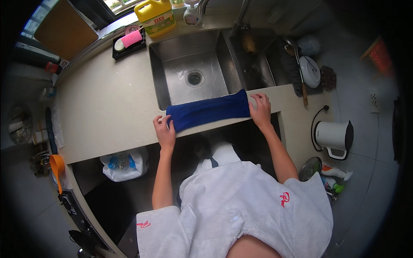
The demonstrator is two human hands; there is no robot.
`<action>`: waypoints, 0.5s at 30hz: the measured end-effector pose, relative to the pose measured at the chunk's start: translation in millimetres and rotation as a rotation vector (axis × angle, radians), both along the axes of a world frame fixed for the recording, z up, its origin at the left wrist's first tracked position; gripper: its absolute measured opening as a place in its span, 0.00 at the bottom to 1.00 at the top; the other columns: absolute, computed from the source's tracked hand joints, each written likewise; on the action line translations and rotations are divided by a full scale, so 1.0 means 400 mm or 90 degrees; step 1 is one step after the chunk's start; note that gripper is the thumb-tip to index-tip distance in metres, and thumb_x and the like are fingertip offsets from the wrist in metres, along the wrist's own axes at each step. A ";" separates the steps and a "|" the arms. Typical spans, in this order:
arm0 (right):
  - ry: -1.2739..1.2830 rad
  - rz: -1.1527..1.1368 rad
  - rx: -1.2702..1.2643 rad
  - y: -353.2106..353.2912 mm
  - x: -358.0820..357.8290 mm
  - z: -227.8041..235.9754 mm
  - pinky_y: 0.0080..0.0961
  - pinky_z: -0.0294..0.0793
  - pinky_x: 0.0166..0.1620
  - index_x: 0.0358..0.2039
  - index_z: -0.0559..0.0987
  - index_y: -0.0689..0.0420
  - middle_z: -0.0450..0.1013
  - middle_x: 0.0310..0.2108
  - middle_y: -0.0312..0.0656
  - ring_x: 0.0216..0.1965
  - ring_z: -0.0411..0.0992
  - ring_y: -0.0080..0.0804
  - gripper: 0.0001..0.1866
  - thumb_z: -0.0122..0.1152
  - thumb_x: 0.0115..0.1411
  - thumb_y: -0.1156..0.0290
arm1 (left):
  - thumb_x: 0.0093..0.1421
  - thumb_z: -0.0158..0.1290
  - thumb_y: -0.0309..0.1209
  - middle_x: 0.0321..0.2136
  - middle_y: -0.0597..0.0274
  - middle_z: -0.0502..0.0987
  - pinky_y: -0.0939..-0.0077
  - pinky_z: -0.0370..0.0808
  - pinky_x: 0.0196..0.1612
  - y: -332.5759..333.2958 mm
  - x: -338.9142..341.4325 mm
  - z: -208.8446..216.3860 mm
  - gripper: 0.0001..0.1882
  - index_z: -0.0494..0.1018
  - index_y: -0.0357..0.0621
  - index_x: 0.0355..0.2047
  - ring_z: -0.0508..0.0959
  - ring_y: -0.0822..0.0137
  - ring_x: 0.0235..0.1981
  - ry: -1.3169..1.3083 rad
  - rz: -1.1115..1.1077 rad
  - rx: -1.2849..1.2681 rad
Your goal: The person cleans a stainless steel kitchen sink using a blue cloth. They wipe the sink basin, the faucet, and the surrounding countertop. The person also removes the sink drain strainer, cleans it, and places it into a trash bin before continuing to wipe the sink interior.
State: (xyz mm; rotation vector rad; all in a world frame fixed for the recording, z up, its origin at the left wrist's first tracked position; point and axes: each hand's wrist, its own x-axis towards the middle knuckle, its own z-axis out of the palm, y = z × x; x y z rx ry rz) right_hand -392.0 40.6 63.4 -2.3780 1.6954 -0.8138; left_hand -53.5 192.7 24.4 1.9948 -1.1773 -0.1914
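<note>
So the biggest thing in front of you is the pale table (107, 99), running along under the window side and out past both your hands; let into it is the steel sink (178, 64), with a wide basin on the left and a narrower one to its right; way up at the far left there's a brown board (66, 30), leaning near the window.

Your blue cloth (208, 111) comes next; it's laid out as a long flat strip on the front ledge of the table, right between the wide basin and the front edge, slanting up a bit toward your right; below the tabletop on your left sits a white plastic bag (124, 165); behind the sink there's a yellow jug (155, 21), and off on your right a white kettle (329, 134); left of the jug is a little black tray (137, 47).

Now your hands; your left hand (165, 132) is at the cloth's left end, thumb and fingers apart, tips touching the edge; your right hand (260, 112) is at the other end, fingers bent and loosely spread, thumb side against the edge; smallest stuff is the pink item (131, 38) on that tray and the round drain (195, 78) in the wide basin.
</note>
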 end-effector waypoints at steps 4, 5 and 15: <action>0.048 0.343 0.154 0.053 -0.019 -0.001 0.34 0.71 0.49 0.36 0.81 0.57 0.75 0.40 0.41 0.45 0.73 0.40 0.10 0.65 0.53 0.69 | 0.52 0.61 0.33 0.43 0.58 0.74 0.60 0.68 0.50 0.048 0.002 0.053 0.14 0.78 0.44 0.39 0.72 0.54 0.48 -0.162 -0.326 0.070; 0.042 0.346 0.151 0.049 -0.034 -0.009 0.34 0.71 0.49 0.36 0.81 0.57 0.75 0.40 0.41 0.45 0.73 0.40 0.10 0.65 0.53 0.70 | 0.53 0.61 0.32 0.43 0.58 0.75 0.61 0.70 0.49 0.040 -0.006 0.049 0.14 0.78 0.43 0.40 0.73 0.56 0.48 -0.169 -0.358 0.065; 0.070 0.468 0.109 0.053 -0.094 -0.025 0.35 0.70 0.44 0.32 0.77 0.58 0.76 0.37 0.37 0.42 0.73 0.39 0.04 0.60 0.55 0.73 | 0.58 0.53 0.28 0.37 0.65 0.78 0.64 0.69 0.44 0.085 0.031 0.048 0.04 0.76 0.46 0.34 0.76 0.62 0.43 -0.228 -0.426 0.121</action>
